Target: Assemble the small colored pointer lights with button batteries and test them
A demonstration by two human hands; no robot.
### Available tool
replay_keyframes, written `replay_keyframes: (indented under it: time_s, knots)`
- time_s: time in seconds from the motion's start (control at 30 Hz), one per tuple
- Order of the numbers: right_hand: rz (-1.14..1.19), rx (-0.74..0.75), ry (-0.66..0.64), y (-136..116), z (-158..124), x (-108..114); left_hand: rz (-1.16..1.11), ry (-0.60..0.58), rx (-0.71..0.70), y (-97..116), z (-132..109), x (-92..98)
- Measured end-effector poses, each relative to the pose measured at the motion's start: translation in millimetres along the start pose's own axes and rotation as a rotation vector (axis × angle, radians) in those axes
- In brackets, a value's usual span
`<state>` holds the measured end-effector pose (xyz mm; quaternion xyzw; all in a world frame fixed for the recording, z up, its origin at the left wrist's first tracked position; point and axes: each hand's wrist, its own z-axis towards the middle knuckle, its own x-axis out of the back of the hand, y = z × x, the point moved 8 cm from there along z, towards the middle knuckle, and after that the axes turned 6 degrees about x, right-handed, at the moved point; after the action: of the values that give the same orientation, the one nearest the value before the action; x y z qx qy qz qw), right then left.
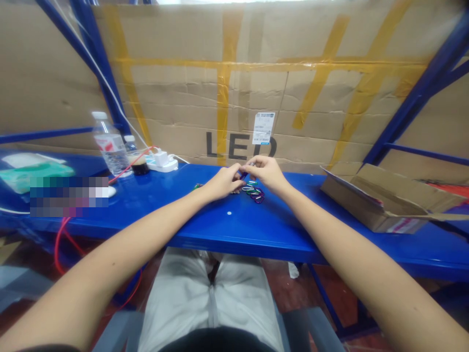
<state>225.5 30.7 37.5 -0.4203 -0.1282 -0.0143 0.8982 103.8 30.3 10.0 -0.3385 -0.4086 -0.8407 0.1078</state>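
Brightly lit — soft throughout, edges stretched and smeared.

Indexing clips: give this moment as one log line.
left hand: at small dark item; right hand: at same item; grip: unclear; nearby: coloured clips on blue table; far right: open box

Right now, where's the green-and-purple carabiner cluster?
Head view, just right of centre: the carabiner cluster lies on the blue tabletop, close by the right hand.
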Motion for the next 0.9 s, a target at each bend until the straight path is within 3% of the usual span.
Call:
replay_keyframes:
  time_s: [0.23, 0.57, 0.9]
  knots:
    - [0.057, -0.040, 0.061, 12, 3, 8, -0.181, -0.007, 0.088, -2, 0, -1.7]
    - [0.276, -0.192, 0.067, 30, 1, 4, -0.056, 0.097, -0.061, 8, -2, 11.4]
    - [0.423, -0.265, 0.045, 36, -3, -3, -0.016, 0.159, -0.110, 11, -3, 17.2]
